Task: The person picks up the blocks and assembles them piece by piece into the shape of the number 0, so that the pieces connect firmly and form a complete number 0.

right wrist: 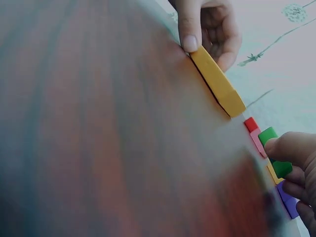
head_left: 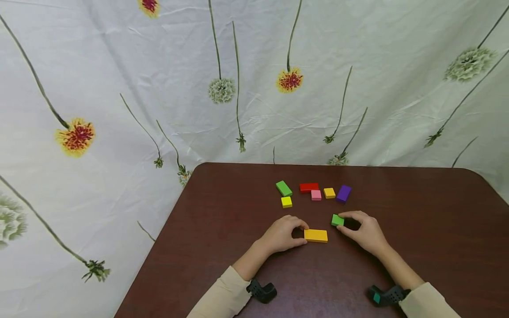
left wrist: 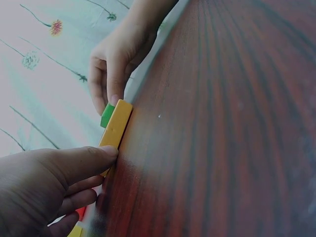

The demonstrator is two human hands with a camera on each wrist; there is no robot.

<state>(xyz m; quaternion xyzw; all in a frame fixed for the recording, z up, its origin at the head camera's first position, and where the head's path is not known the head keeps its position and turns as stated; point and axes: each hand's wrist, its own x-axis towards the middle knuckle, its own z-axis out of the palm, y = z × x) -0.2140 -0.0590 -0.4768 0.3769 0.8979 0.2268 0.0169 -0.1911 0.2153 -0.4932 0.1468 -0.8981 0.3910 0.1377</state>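
My left hand (head_left: 283,234) pinches the left end of a long orange-yellow block (head_left: 317,236) between thumb and fingers. Its thumb presses the near side of that block in the left wrist view. To the right, my right hand (head_left: 365,230) pinches a small green block (head_left: 337,220) by its right side. In the right wrist view the green block (right wrist: 274,152) shows between thumb and fingers, apart from the long orange-yellow block (right wrist: 217,81). In the head view the green block sits a little farther back and right of the long one.
Behind the hands lie a green block (head_left: 284,188), a yellow block (head_left: 286,202), a red block (head_left: 309,188), a pink block (head_left: 316,195), a small orange-yellow block (head_left: 329,193) and a purple block (head_left: 343,194). The brown table (head_left: 437,229) ends at a flower-printed cloth (head_left: 254,115).
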